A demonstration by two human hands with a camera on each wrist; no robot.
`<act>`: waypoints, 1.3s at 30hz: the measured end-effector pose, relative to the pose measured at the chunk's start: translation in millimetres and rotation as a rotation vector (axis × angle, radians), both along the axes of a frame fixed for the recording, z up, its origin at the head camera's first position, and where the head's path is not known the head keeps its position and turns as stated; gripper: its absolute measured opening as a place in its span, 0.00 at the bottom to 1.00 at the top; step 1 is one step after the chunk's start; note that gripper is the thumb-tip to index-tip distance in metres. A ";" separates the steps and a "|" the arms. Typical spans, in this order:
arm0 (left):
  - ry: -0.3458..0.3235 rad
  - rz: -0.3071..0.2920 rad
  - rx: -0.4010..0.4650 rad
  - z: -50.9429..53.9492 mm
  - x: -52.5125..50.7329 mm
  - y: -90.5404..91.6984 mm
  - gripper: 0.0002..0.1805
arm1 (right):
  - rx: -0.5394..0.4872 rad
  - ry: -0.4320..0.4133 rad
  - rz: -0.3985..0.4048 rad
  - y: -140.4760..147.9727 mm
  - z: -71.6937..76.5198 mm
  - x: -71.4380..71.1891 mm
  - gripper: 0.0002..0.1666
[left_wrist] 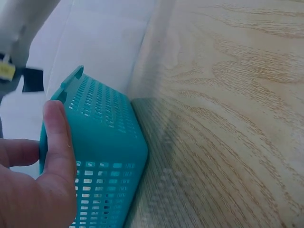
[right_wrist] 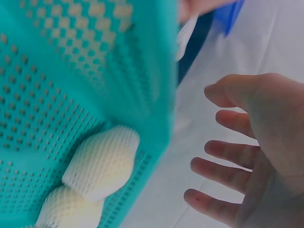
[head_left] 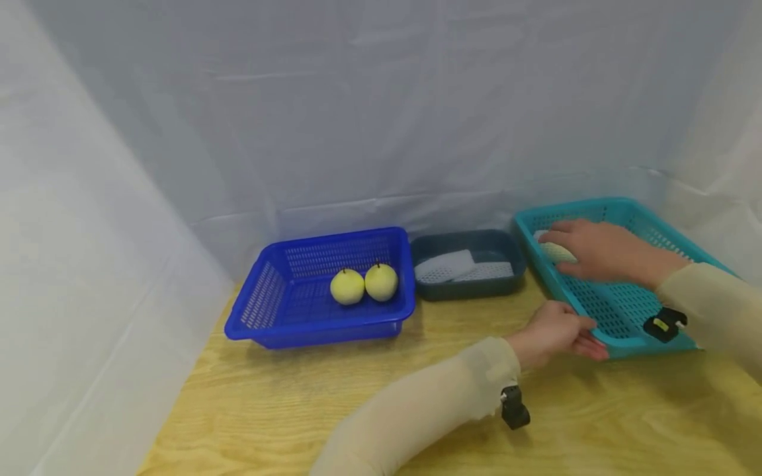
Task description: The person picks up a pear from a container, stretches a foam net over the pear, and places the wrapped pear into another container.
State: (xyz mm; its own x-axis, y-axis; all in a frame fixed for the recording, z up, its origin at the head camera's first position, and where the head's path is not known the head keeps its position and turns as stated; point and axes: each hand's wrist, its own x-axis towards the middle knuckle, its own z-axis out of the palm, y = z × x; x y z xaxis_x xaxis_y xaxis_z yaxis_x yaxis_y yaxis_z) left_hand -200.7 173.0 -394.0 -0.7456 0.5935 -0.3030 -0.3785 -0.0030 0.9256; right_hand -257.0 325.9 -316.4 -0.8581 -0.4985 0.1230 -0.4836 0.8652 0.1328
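left hand (head_left: pixel 559 334) pinching teal basket (left_wrist: pixel 107 149) rim | right hand (head_left: pixel 598 251) spread, empty | risk: netted fruit (right_wrist: pixel 102 161) rolling — cause: tilted rim

"What colours are the baskets?"

"The turquoise basket (head_left: pixel 622 311) and the deep blue basket (head_left: pixel 300 301) both show grids of small holes."

"And the fruit?"

"The pears (head_left: pixel 347 288) are pale yellow; the wrapped fruit (right_wrist: pixel 102 164) looks creamy under white mesh."

"The tray (head_left: pixel 470 289)?"

"Dark blue-green."

"The bench (head_left: pixel 268 410)?"

"Golden-brown, with streaky wood grain. The sleeves (head_left: pixel 417 403) are plain cream."
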 end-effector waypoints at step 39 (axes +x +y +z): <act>0.310 -0.023 -0.150 9.8 13.7 -106.9 0.07 | -0.685 -0.051 -0.066 -73.6 -31.4 108.2 0.09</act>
